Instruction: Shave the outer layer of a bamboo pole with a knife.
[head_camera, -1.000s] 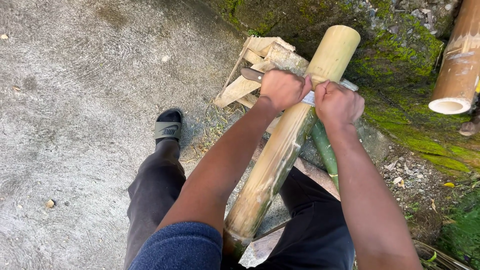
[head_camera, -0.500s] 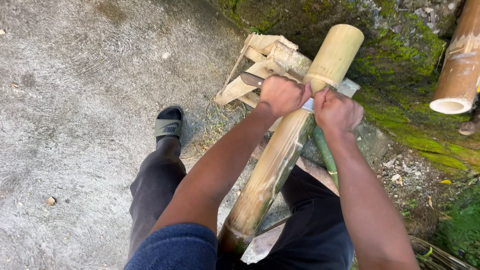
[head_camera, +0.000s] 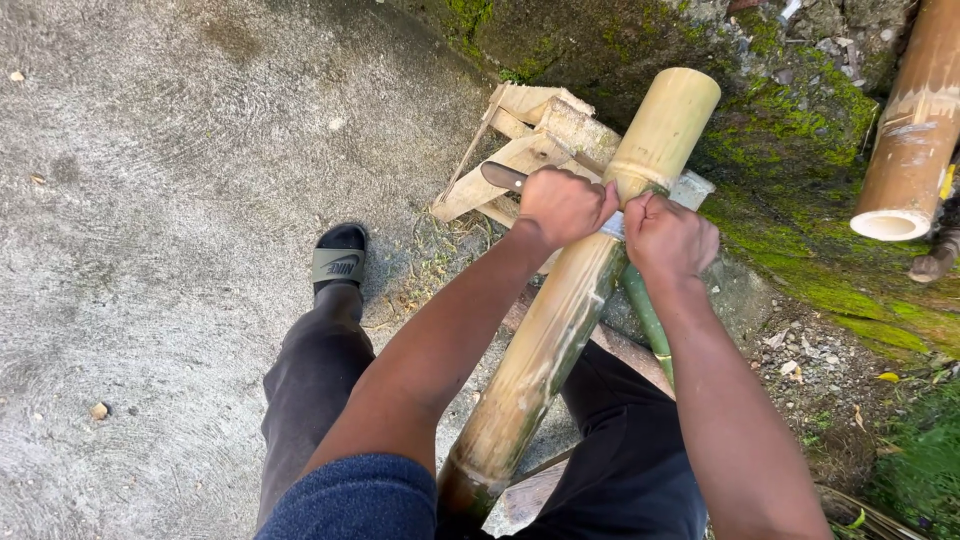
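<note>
Head view looks down on a thick bamboo pole (head_camera: 560, 330) slanting from between the person's legs up toward a mossy bank (head_camera: 800, 120). Across the pole lies a two-handled knife whose blade (head_camera: 612, 225) shows as a pale sliver between the fists. Left hand (head_camera: 562, 205) is closed around the left handle (head_camera: 502, 176), whose dark end juts past the knuckles; right hand (head_camera: 668, 238) is clenched on the other end, hidden in the fist. Split bamboo pieces (head_camera: 520, 150) lie just beyond the fingers.
</note>
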